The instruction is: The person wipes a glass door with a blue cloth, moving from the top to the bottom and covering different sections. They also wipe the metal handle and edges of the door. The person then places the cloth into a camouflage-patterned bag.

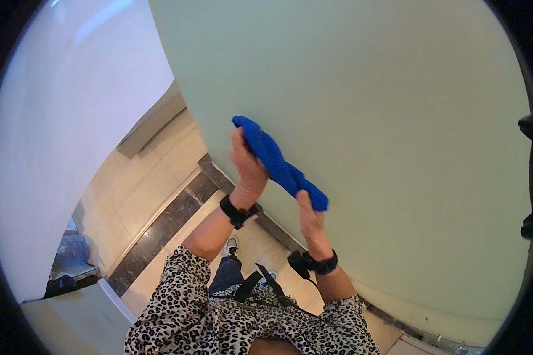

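Observation:
A folded blue cloth (275, 162) is held up before me, close to a pale green wall (395, 133); whether it touches the wall I cannot tell. My left hand (247, 166) grips the upper left part of the cloth, with most fingers hidden behind it. Lower and to the right, my right hand (312, 219) holds the other end, its thumb lying along the cloth's edge. Black bands (238, 212) circle both wrists.
A white curved surface (80, 102) fills the left. Beneath lies a beige tiled floor (129, 195), crossed by a dark marble strip (169, 222). A dark skirting (275, 230) runs along the wall's foot. At lower left is a plastic-wrapped bundle (72, 249).

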`<state>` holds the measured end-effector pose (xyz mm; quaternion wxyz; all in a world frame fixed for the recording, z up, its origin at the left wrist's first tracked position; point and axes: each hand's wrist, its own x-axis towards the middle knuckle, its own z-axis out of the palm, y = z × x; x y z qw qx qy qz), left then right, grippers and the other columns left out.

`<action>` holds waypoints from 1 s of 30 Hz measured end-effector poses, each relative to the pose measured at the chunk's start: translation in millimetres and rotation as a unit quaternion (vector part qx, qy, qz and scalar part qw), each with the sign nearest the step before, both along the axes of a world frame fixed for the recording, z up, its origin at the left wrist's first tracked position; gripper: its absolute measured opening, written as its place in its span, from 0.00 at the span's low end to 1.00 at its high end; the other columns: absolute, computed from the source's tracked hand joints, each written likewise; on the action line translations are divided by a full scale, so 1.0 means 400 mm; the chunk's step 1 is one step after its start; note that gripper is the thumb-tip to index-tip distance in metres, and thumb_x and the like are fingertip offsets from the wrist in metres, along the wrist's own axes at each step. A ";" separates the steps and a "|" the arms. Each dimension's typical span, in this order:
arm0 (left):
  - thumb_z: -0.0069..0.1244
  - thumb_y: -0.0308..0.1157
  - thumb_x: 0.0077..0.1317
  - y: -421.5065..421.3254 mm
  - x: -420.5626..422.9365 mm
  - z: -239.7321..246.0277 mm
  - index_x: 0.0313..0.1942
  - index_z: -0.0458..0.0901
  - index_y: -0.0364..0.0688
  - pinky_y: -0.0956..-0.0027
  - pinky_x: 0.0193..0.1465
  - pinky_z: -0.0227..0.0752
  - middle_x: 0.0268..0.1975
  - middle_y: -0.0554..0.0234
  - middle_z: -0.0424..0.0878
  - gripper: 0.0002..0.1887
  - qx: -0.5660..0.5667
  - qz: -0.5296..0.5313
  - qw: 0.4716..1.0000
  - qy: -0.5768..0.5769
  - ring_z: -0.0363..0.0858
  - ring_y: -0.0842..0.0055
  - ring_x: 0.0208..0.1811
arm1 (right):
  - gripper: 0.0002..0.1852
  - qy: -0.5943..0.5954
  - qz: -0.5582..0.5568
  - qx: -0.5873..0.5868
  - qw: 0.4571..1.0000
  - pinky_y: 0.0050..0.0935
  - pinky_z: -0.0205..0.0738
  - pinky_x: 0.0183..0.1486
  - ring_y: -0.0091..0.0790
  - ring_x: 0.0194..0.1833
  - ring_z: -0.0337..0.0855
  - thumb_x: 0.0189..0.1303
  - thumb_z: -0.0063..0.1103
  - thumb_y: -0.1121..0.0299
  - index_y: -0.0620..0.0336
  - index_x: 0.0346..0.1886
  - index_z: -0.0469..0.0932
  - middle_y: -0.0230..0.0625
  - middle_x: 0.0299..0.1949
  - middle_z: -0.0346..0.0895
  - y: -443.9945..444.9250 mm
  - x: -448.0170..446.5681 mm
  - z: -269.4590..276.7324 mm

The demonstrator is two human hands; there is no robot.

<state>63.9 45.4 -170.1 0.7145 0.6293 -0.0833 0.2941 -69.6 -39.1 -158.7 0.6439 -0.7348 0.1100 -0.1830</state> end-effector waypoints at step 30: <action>0.56 0.31 0.49 -0.095 -0.318 -0.160 0.36 0.76 0.43 0.69 0.22 0.69 0.25 0.63 0.77 0.13 0.211 -0.315 0.879 -0.288 0.77 0.70 0.22 | 0.07 0.063 -0.214 -0.060 0.973 0.27 0.68 0.42 0.26 0.36 0.73 0.56 0.58 0.69 0.64 0.32 0.78 0.30 0.32 0.76 -0.153 -0.333 -0.064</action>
